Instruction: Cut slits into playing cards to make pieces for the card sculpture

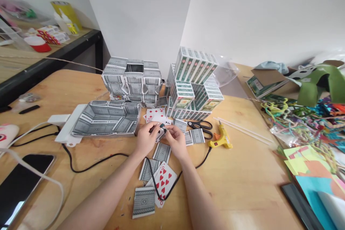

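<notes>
My left hand (147,137) and my right hand (175,137) meet at the middle of the table, fingers closed on a small playing card (160,135) between them. Part of the card is hidden by the fingers. Face-up cards (156,114) lie just beyond the hands. Folded patterned card pieces (144,202) and a ten of hearts (165,180) are nearer me, with a black cable crossing them. To the right of my right hand are black scissors (201,125) and a yellow glue gun (222,137).
An open tray made of cards (106,118) is at left, before a card-built block structure (132,79). Stacked card boxes (196,66) stand behind the scissors. A phone (24,187) lies front left; coloured paper (312,172) and craft pieces are at right.
</notes>
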The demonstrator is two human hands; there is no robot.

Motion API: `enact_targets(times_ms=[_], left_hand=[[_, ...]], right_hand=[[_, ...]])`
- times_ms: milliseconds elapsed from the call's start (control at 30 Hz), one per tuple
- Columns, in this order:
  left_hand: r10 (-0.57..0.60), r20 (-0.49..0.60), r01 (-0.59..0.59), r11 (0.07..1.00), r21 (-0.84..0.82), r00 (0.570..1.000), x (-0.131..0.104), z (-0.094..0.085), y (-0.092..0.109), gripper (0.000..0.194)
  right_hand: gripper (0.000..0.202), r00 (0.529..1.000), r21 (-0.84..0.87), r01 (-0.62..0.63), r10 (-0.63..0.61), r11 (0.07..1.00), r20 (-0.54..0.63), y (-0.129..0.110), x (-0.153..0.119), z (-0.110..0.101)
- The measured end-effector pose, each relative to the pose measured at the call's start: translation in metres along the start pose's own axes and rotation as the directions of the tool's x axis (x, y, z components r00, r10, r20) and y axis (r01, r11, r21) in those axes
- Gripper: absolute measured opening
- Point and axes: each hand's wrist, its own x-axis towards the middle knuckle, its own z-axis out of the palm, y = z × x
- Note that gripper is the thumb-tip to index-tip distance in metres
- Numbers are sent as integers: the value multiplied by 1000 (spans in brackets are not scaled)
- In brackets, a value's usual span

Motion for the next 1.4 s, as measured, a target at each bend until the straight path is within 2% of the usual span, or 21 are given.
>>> enact_targets(times_ms=[133, 233, 367, 500, 667, 767, 867, 1067, 1200, 1400], left_hand=[[111, 51, -113, 993, 21, 992, -1, -2, -1, 15], [208, 43, -211, 976, 58, 977, -2, -3, 2, 13], [323, 3, -321, 941, 109, 947, -3, -3, 5, 9], [412, -12, -405, 900, 164, 911, -6, -3, 5, 10], [449, -35, -432, 876, 214, 893, -8, -3, 5, 11], [450, -53, -431, 879, 205, 891, -9, -4, 7, 11], [429, -79, -409, 893, 188, 900, -9, -5, 9, 10], [405, -102, -389, 910, 142, 909, -10, -5, 7, 9], [415, -88, -400, 905, 147, 906, -10, -4, 8, 10], [410, -80, -397, 908, 135, 909, -12, -3, 8, 13]], right_hand=[[13, 984, -85, 89, -101, 992, -149, 3, 3, -7], [14, 951, -220, 200, -243, 955, -190, 4, 2, -9], [17, 896, -375, 327, -410, 867, -168, 2, -3, -7], [11, 822, -558, 384, -548, 736, -157, -1, -6, -4], [9, 736, -715, 416, -670, 562, -98, -3, -9, -2], [13, 709, -749, 439, -703, 497, -51, -4, -12, 1], [14, 706, -755, 444, -707, 482, -35, -5, -13, 3], [15, 761, -690, 445, -648, 571, -45, -7, -10, 3], [17, 775, -645, 467, -631, 605, -31, -8, -8, 0], [15, 806, -659, 389, -584, 643, -94, -8, -11, 1]])
